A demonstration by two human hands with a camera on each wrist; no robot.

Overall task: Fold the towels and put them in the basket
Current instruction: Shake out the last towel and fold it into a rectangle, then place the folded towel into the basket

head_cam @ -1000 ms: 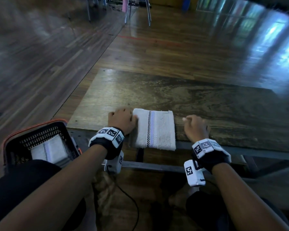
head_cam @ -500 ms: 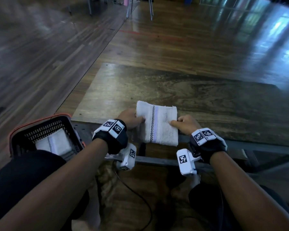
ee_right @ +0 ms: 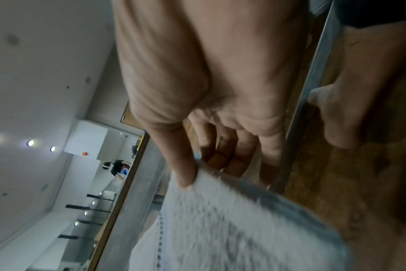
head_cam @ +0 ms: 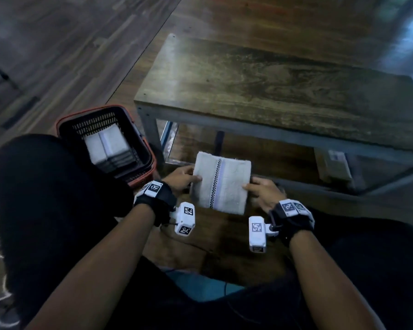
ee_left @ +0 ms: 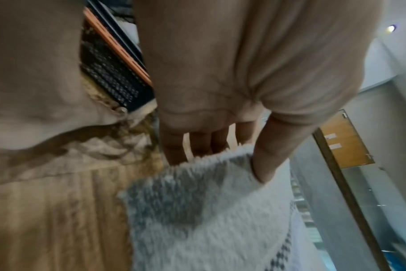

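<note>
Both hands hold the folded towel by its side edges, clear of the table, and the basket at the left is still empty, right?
Not empty: the head view shows the basket already holding a folded towel in the basket. The rest stands: left hand and right hand hold the folded towel off the table.

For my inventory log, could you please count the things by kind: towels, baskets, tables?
Folded white towels with a checked stripe: 2, one held, one in the basket
Black plastic baskets with an orange rim: 1
Dark wooden tables: 1
Total: 4
</note>
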